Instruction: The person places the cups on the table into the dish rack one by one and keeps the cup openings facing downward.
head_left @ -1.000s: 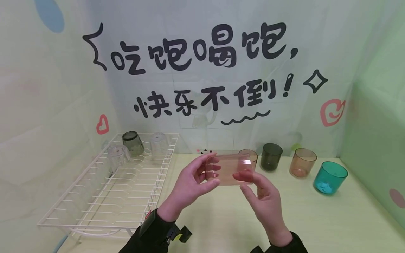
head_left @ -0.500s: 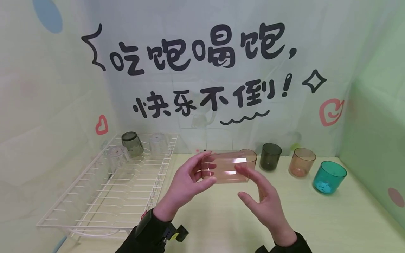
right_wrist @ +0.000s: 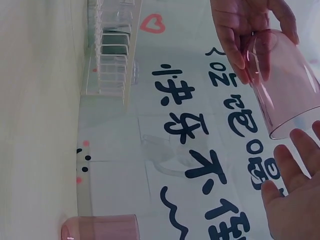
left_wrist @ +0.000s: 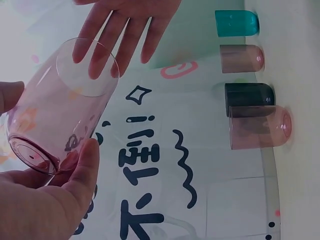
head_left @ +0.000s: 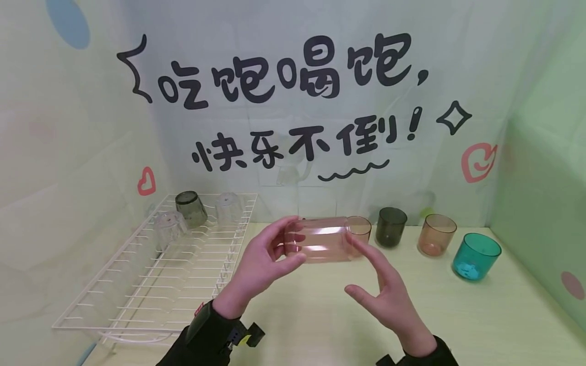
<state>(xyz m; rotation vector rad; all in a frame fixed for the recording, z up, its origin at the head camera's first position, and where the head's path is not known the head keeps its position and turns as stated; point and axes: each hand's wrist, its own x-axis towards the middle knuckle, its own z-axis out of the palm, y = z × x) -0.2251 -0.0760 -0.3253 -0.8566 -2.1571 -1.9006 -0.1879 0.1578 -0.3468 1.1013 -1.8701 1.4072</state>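
Observation:
My left hand (head_left: 256,262) grips a clear pink glass (head_left: 322,240) near its base, and the glass lies on its side above the table. Its rim points right, toward my right hand (head_left: 386,295). That hand has its fingers extended and its thumb spread away from the glass. In the right wrist view, the fingertips (right_wrist: 299,137) are beside the rim; whether they touch it I cannot tell. In the left wrist view, the thick base (left_wrist: 32,154) of the glass sits between my left thumb and fingers.
A white wire rack (head_left: 178,284) stands at left, holding an upturned grey glass (head_left: 191,209) and two upturned clear glasses. Toward the back right stand a dark glass (head_left: 391,227), a teal glass (head_left: 476,256), an amber-pink glass (head_left: 437,235) and another pinkish glass (head_left: 363,227), partly hidden.
My left hand has moved left with the pink glass. The right hand's thumb and fingers have spread apart, leaving the rim end they were around.

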